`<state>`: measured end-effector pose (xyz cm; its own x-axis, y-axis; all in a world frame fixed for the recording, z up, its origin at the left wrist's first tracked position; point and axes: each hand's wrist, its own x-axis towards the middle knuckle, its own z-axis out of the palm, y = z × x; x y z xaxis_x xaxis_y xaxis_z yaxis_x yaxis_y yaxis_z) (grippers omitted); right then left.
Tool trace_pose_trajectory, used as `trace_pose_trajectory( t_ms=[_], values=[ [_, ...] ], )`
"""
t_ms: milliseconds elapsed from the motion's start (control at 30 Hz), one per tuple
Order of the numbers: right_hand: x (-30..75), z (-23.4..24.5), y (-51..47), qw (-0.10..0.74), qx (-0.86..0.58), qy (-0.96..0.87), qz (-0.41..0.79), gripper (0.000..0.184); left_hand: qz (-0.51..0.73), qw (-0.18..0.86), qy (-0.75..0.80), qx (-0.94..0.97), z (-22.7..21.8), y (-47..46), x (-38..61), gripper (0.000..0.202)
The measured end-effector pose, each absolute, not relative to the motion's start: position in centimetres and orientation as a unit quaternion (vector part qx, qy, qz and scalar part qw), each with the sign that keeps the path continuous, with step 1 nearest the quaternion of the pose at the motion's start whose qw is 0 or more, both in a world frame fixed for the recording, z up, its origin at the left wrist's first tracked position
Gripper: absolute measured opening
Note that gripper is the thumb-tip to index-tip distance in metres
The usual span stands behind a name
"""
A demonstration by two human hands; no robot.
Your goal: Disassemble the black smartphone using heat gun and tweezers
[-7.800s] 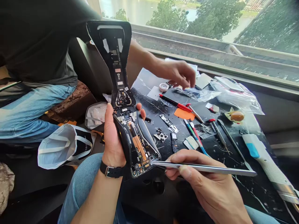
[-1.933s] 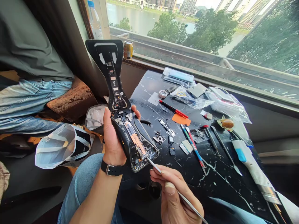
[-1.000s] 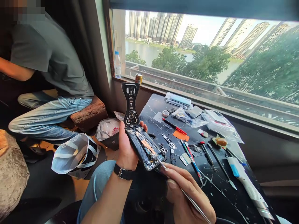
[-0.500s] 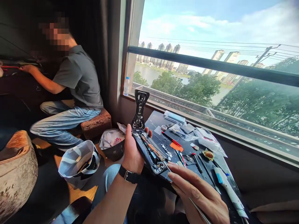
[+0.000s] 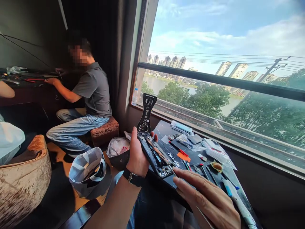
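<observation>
My left hand (image 5: pixel 137 153) is closed around an opened phone (image 5: pixel 156 156), its circuit boards and orange strips exposed. The phone's black back cover (image 5: pixel 147 113) stands folded up from its top end. My right hand (image 5: pixel 207 199) pinches thin metal tweezers (image 5: pixel 173 172), whose tip rests at the phone's lower end. A black watch is on my left wrist. Both hands hover at the near end of a black table (image 5: pixel 164 128) under the window.
Red-handled tools (image 5: pixel 179 149), an orange pick (image 5: pixel 183 156), plastic bags (image 5: pixel 215 150), small phone parts and a white-and-blue tool (image 5: pixel 238 202) lie on the table. A seated person (image 5: pixel 88 95) works at a desk to the left. A paper bag (image 5: pixel 87 168) and a stool (image 5: pixel 105 132) stand on the floor.
The view has tilted up, so the window, sky and the other person now show. My hands keep the phone and tweezers, with the tweezers' tip still at the phone's lower end.
</observation>
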<state>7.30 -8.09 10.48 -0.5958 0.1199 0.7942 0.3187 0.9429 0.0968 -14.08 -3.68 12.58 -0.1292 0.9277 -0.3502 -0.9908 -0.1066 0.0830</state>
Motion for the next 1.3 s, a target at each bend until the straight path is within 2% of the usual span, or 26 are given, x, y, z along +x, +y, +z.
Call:
trace_pose_trajectory(
  t_ms=[400,733,1000,1300],
  values=[
    [6.3,10.9,-6.8,0.448,-0.111,-0.883,-0.082,0.021,0.735,0.645,0.186,-0.091,12.6,-3.3,-14.7,0.046],
    [5.8,11.1,-6.2,0.463,-0.147,-0.871,0.072,0.022,0.729,0.638,0.239,-0.063,12.5,-3.5,-15.4,0.048],
    [5.8,12.0,-6.7,0.479,-0.192,-0.857,0.016,0.025,0.753,0.62,0.205,-0.081,12.7,-2.6,-15.2,0.044],
    [6.2,12.9,-7.9,0.477,-0.179,-0.859,-0.054,0.017,0.758,0.623,0.179,-0.075,12.8,-3.0,-14.8,0.041]
  ],
)
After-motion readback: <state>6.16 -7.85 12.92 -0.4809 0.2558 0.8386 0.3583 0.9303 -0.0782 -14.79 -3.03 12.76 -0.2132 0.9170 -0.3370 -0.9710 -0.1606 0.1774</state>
